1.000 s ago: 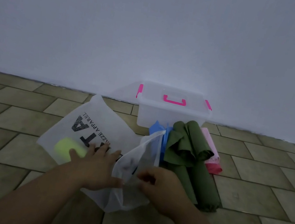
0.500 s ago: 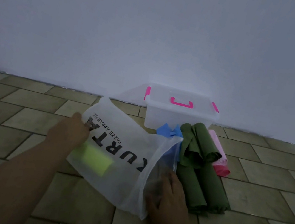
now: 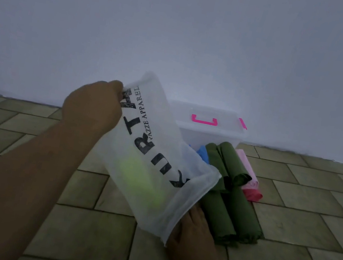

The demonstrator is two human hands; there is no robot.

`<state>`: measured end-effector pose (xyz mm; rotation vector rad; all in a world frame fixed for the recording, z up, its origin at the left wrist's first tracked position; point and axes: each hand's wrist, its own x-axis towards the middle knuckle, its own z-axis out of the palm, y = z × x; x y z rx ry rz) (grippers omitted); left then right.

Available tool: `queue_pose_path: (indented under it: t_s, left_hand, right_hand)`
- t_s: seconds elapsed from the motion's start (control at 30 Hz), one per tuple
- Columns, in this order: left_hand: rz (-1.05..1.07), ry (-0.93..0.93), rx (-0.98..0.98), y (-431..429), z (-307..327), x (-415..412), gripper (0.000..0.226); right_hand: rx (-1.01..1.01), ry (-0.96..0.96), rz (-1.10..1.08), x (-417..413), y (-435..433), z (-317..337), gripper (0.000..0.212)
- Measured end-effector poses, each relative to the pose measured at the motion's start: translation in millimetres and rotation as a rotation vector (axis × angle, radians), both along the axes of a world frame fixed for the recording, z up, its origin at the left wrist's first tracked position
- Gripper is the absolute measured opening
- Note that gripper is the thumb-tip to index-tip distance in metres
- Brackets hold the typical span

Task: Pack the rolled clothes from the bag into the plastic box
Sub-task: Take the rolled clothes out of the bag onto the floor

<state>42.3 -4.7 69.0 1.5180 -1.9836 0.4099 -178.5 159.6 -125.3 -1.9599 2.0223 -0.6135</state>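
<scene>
My left hand (image 3: 94, 105) grips the closed end of a translucent white bag (image 3: 153, 172) with black lettering and holds it tilted, mouth down to the right. A yellow-green rolled cloth (image 3: 140, 181) shows through the bag near its mouth. My right hand (image 3: 191, 232) is at the bag's mouth on the floor; its fingers are hidden behind the bag. Two dark green rolls (image 3: 232, 197), a pink roll (image 3: 248, 180) and a blue cloth (image 3: 203, 152) lie on the floor. Behind them stands the clear plastic box (image 3: 207, 127) with pink latches, lid on.
A tiled floor (image 3: 298, 221) runs up to a plain white wall (image 3: 183, 29) just behind the box. The rolls lie between the box and my right hand.
My left hand has lifted the bag's closed end up off the floor, tipping the bag steeply. The yellow-green roll has slid down toward the mouth. My right hand stays at the mouth.
</scene>
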Motion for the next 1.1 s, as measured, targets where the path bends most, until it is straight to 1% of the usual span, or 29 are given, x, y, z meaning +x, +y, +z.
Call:
queue_pose_path:
  t_s: [0.07,0.1,0.13,0.2,0.23,0.3,0.33,0.4,0.43,0.5,0.57,0.63,0.7,0.77,0.87,0.93,0.97,1.0,1.03,1.1]
  left_hand:
    - [0.033,-0.006,0.145,0.3,-7.1,5.0,0.007]
    - [0.085,-0.022,0.229,2.9,-15.8,7.1,0.012]
    - [0.146,-0.026,0.305,6.7,-27.3,8.6,0.022]
    - [0.234,-0.013,0.46,17.7,-50.2,3.6,0.054]
    - [0.213,-0.013,0.511,25.2,-61.1,-3.4,0.068]
    - [0.048,-0.08,0.537,44.4,-86.7,-23.7,0.081]
    - [-0.047,-0.135,0.57,55.7,-100.0,-33.5,0.084]
    - [-0.162,-0.26,0.726,72.8,-125.5,-45.0,0.089]
    - [-0.177,-0.305,0.82,76.1,-136.4,-45.9,0.088]
    - [-0.175,-0.294,0.943,74.5,-151.0,-42.1,0.083]
    - [-0.174,-0.23,0.966,68.9,-157.3,-37.2,0.078]
    - [-0.175,-0.196,0.968,62.8,-161.1,-34.3,0.076]
    - [-0.182,-0.157,0.98,57.9,-163.0,-31.4,0.078]
    - [-0.187,-0.127,0.997,53.3,-165.1,-27.4,0.078]
    - [-0.11,-0.16,0.992,48.0,-171.4,-21.0,0.076]
    - [-0.001,-0.116,0.982,42.8,-174.3,-18.8,0.077]
    - [0.061,-0.074,0.985,39.6,-174.2,-18.6,0.078]
    - [0.118,-0.03,0.995,36.1,-172.6,-19.3,0.08]
    - [0.16,0.015,1.01,32.7,-170.4,-20.7,0.081]
    - [0.194,0.1,1.026,26.8,-165.5,-26.0,0.085]
  right_hand:
    - [0.015,-0.024,-0.02,-1.2,1.7,1.3,0.077]
    - [0.021,-0.043,-0.041,-2.4,2.0,1.6,0.076]
    - [0.024,-0.066,-0.058,-3.2,2.1,2.0,0.075]
    - [0.02,-0.096,-0.069,-3.7,2.2,3.9,0.072]
    - [0.014,-0.107,-0.069,-3.5,2.0,5.1,0.071]
    - [-0.01,-0.137,-0.066,-4.2,1.5,7.3,0.068]
    - [-0.026,-0.154,-0.06,-4.5,0.9,8.3,0.067]
    - [-0.065,-0.174,-0.037,-3.6,-1.6,10.6,0.066]
    - [-0.092,-0.162,-0.019,-2.5,-3.4,11.2,0.063]
    - [-0.147,-0.076,0.039,0.8,-8.0,13.6,0.056]
    - [-0.137,0.016,0.088,5.9,-13.5,18.5,0.05]
    - [-0.087,0.063,0.088,9.3,-19.3,26.1,0.045]
    - [-0.067,0.101,0.07,7.5,-21.7,33.6,0.047]
    - [-0.088,0.146,0.046,-1.3,-17.6,41.1,0.051]
    - [-0.221,0.145,-0.062,-24.0,-0.1,48.1,0.053]
    - [-0.357,0.13,-0.183,-39.9,12.2,49.5,0.052]
    - [-0.387,0.149,-0.244,-44.2,15.7,48.7,0.055]
    - [-0.37,0.203,-0.279,-45.3,16.8,47.9,0.058]
    - [-0.312,0.292,-0.287,-42.6,16.4,47.4,0.062]
    - [-0.107,0.484,-0.245,-29.1,11.7,46.7,0.065]
